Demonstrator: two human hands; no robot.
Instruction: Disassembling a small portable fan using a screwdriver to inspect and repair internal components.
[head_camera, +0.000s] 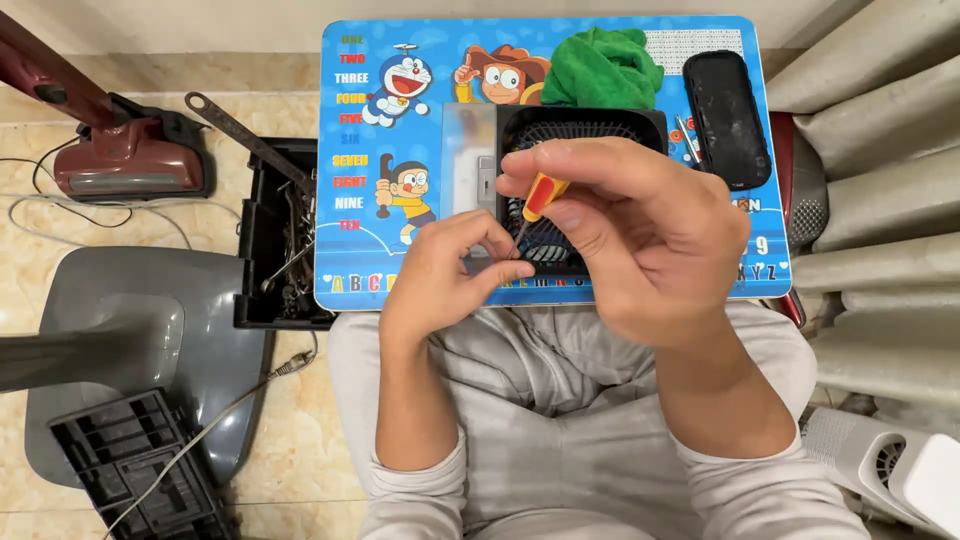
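Two hands at bench near edge: screwdriver pinched by right hand, left hand fingertips pressed together at tip. Fan grille judged light, rigid; gripped best by rim.

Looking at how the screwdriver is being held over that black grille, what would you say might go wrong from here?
1. The right hand holds the orange-handled screwdriver only by its fingertips; the tip may slip and nick the left hand, which pinches right beside it.
2. The black fan grille sits near the front edge of the small blue table, over the lap; pressure might push it off.
3. Any small loosened part could drop into the lap or onto the floor.
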